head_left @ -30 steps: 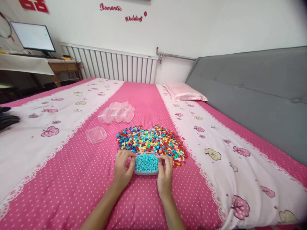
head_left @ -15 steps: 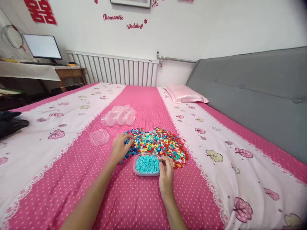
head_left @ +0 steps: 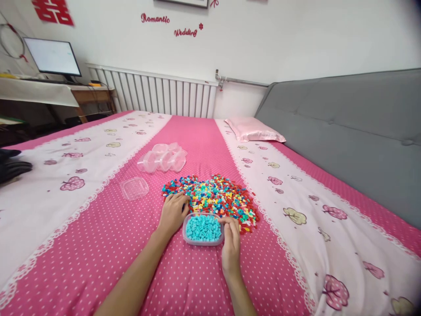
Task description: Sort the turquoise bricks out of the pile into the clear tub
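Observation:
A small clear plastic container [head_left: 203, 242] filled with turquoise toy bricks [head_left: 203, 227] rests on the pink bedspread. My right hand [head_left: 231, 239] grips its right rim, with fingertips bent over the edge. Behind the container spreads a heap of mixed toy bricks [head_left: 219, 193] in red, yellow, blue, white and turquoise. At the near left edge of this heap is my left hand [head_left: 173, 213], its fingers bent over the bricks and the thumb apart from them. No brick can be made out between those fingers.
A loose clear lid [head_left: 134, 188] lies left of the heap. Several stacked clear containers [head_left: 162, 159] sit farther back. A pink pillow [head_left: 253, 130] lies by the grey headboard [head_left: 342, 127]. Dark gloves or cloth [head_left: 15, 166] rest at the far left.
My left hand has moved right and nearer to the container, uncovering bricks at the heap's left end. My right hand stays at the container's right rim. The view has shifted slightly.

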{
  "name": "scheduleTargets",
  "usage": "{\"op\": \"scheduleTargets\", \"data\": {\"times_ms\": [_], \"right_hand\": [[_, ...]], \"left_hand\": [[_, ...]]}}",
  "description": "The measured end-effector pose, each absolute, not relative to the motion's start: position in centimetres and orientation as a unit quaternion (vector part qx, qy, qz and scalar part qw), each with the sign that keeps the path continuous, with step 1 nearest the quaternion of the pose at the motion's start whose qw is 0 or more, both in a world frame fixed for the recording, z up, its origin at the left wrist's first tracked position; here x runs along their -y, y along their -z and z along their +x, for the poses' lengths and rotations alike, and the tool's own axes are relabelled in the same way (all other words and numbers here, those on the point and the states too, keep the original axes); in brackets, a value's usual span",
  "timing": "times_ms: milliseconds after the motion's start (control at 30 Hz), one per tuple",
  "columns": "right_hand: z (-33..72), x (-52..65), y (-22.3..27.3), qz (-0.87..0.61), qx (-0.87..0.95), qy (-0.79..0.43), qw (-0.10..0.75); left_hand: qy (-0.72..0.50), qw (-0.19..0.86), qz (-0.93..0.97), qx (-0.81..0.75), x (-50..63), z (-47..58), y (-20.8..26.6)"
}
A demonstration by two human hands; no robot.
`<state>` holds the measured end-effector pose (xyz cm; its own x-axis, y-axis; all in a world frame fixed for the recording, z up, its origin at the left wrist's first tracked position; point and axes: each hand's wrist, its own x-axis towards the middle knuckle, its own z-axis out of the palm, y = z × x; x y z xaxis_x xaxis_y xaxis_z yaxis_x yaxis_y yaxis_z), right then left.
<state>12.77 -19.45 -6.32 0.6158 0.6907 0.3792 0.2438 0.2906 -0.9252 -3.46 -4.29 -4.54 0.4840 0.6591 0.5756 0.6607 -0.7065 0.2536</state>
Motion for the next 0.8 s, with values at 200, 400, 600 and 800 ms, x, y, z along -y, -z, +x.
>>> {"op": "scheduleTargets", "data": {"times_ms": [200, 400, 600, 800], "right_hand": [[12.71, 19.52, 6.21, -0.571, 0.404, -0.161, 0.696], [12.70, 19.47, 6.19, -0.570, 0.403, -0.161, 0.698], [12.70, 19.54, 6.20, -0.569, 0.404, -0.164, 0.697], [12.77, 19.60, 6.17, -0.573, 0.404, -0.166, 0.694]], "left_hand": [[0.336, 0.010, -0.861, 0.381, 4.79, -3.61, 4.17], [0.323, 0.007, -0.869, 0.374, 4.89, -3.50, 4.19], [0.324, 0.009, -0.868, 0.376, 4.84, -3.52, 4.37], [0.350, 0.009, -0.860, 0.371, 4.98, -3.52, 4.14]]}}
